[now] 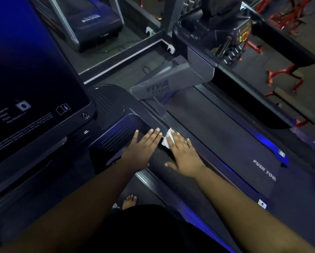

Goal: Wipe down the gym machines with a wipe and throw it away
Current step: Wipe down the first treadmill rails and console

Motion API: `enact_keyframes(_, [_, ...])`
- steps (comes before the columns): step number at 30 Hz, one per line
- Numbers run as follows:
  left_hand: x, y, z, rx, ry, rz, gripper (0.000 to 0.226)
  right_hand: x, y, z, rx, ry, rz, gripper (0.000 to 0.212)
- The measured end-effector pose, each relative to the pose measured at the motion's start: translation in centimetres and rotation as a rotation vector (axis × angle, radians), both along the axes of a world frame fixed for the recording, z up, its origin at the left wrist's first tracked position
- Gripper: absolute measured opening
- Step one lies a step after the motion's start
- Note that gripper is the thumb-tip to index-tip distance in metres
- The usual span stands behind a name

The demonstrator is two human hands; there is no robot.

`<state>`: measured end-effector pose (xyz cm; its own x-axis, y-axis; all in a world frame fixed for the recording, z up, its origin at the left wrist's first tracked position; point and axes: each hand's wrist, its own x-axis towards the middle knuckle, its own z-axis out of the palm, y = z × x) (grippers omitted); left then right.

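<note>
A white wipe (167,140) lies pressed flat under the fingers of my right hand (184,154) on the dark side rail of a treadmill (217,136). Only its upper left corner shows past my fingers. My left hand (140,150) rests flat beside it, fingers spread, on the ribbed console tray (116,132) of the nearer treadmill. The two hands nearly touch at the fingertips.
A big dark console screen (25,79) fills the left. The neighbouring treadmill's belt reads "PUSH YOU" (264,169). Another treadmill (96,21) stands at the back. Red weight racks (288,21) are at the right. My bare foot (129,201) is below.
</note>
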<state>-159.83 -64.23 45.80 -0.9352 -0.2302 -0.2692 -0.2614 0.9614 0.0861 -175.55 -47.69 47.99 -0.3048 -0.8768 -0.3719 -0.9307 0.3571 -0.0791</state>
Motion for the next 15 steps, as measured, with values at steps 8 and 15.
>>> enact_keyframes(8, [-0.2,0.3,-0.3,-0.05,0.035,-0.005,0.117,0.5,6.3,-0.4,0.066,0.18,-0.054,0.109])
enact_keyframes(15, [-0.2,0.0,-0.5,-0.022,0.038,0.014,0.127,-0.8,0.5,-1.2,-0.073,0.016,0.106,0.086])
